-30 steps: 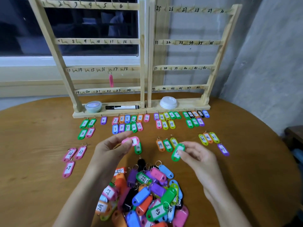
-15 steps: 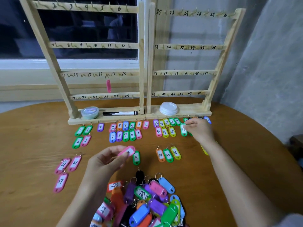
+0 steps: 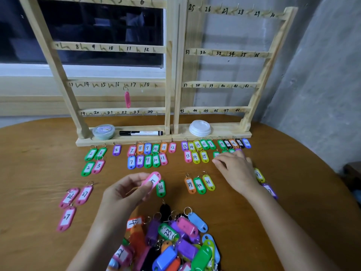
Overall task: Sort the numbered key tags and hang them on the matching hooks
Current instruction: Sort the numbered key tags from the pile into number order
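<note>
Sorting is in hand. The left hand point(image 3: 125, 190) pinches a pink tag point(image 3: 153, 180) over the table's point(image 3: 39, 173) middle. The right hand point(image 3: 237, 169), fingers loosely straight and seemingly empty, rests by the sorted tags point(image 3: 148, 159) along the far edge. Next, probably: read the tag's number and lay it in its row.

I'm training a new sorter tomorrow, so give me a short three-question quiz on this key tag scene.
1. True or false: the left hand holds a yellow tag.
2. How many tags hang on the wooden rack? A) none B) one C) six
3. What number is written on the green tag nearest the left hand?

Key
1. False: it pinches a pink tag.
2. B: only the hanging tag, below the 13 to 18 row.
3. 36.
</note>
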{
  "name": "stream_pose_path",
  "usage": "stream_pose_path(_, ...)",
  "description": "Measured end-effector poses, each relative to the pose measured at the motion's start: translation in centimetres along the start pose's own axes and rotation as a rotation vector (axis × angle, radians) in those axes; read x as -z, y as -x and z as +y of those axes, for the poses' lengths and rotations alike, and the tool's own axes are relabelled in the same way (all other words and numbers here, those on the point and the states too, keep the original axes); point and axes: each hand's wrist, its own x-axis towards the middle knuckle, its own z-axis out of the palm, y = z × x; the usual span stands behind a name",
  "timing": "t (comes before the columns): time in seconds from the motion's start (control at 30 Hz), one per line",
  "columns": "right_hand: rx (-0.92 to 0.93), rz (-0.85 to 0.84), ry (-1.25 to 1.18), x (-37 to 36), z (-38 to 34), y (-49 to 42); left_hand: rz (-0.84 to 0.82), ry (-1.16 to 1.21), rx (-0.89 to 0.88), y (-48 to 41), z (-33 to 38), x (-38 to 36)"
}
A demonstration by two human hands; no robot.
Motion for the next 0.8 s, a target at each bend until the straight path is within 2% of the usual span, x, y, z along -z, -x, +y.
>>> stream_pose_path(0.23,0.018,0.002,-0.147,1.2,-0.4,0.4,0.021,0.012,0.024,0.6,0.6,0.4)
stream_pose_path(0.37,0.051,0.115,-0.468,3.2,-3.3,4.4,0.001,0.024,0.028,1.7,1.0,0.7)
stream_pose_path(0.53,0.051,0.032,-0.89,4.4,-8.5,12.1,-0.021,-0.043,0.001,3.9,1.2,-0.1)
stream_pose_path(0.63,0.008,0.008,-1.024,4.5,-10.7,15.5,-0.06,-0.084,0.001,5.4,0.9,-0.2)
stream_pose_path(0.8,-0.022,-0.01,-1.108,4.5,-12.1,17.2,-0.15,-0.16,0.0,7.3,0.6,0.0)
